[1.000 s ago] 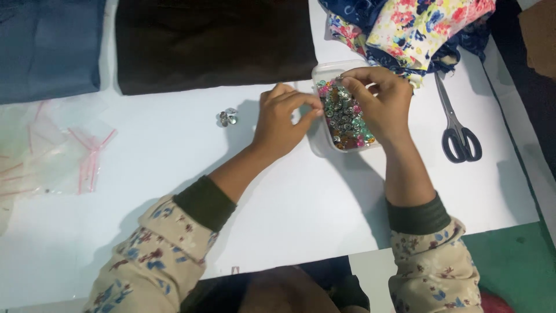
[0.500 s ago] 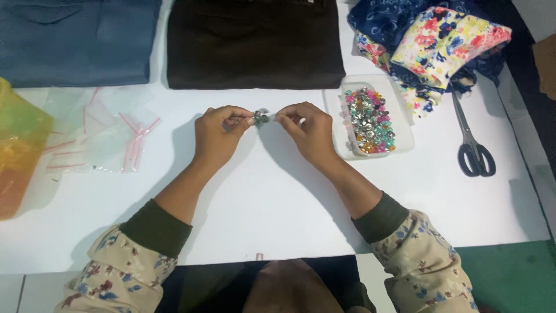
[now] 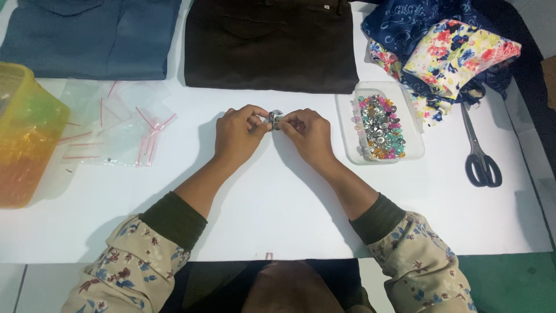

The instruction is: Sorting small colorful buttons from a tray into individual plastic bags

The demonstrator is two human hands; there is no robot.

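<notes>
A shallow clear plastic tray (image 3: 415, 152), rectangular with rounded corners, sits on the white worktop (image 3: 278, 214) right of centre; it holds a heap of small beads (image 3: 380, 127), glossy and faceted, in silver, pink, teal and amber. At the far left stands a translucent yellow tub (image 3: 26, 136), smooth-walled, contents not discernible through the tinted plastic. Beside it lies a loose spread of clear zip bags (image 3: 116, 130) with thin red seal strips, flat and crinkled. The left hand (image 3: 237, 136) and right hand (image 3: 310, 136) are brought together at the centre of the worktop, fingertips of both pinched on a small metal piece (image 3: 274, 120), silvery and shiny, held just above the surface; its exact form is too small to make out, possibly a clasp or a cluster of beads. Both forearms wear dark green ribbed cuffs under cream floral sleeves. Along the far edge lie folded garments: a blue denim-like cloth (image 3: 92, 35), matte and smooth, and a dark brown cloth (image 3: 269, 43) of heavier weave, squared off. At the upper right sits a rumpled pile of floral fabric (image 3: 452, 52), navy print below, yellow and pink print on top, its edge touching the tray. Black-handled scissors (image 3: 478, 150) with steel blades lie shut just right of the tray
</notes>
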